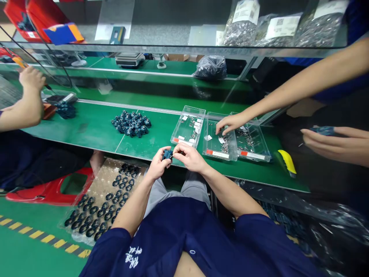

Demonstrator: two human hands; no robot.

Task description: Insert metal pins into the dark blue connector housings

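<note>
Right now I've got my left hand (pixel 157 164) and right hand (pixel 190 157) both pinching a small blue part (pixel 167 155), just below the clear plastic tray (pixel 188 127).

A: What stood in the way of our hands?
B: Plastic trays (pixel 211 144) stood just ahead and right of our left hand (pixel 188 157), and a co-worker's hand (pixel 232 123) reached into one.
A: Where could we pass?
B: Leftward, over the green mat (pixel 144 148), as far as the pile of blue parts (pixel 131 124).
</note>
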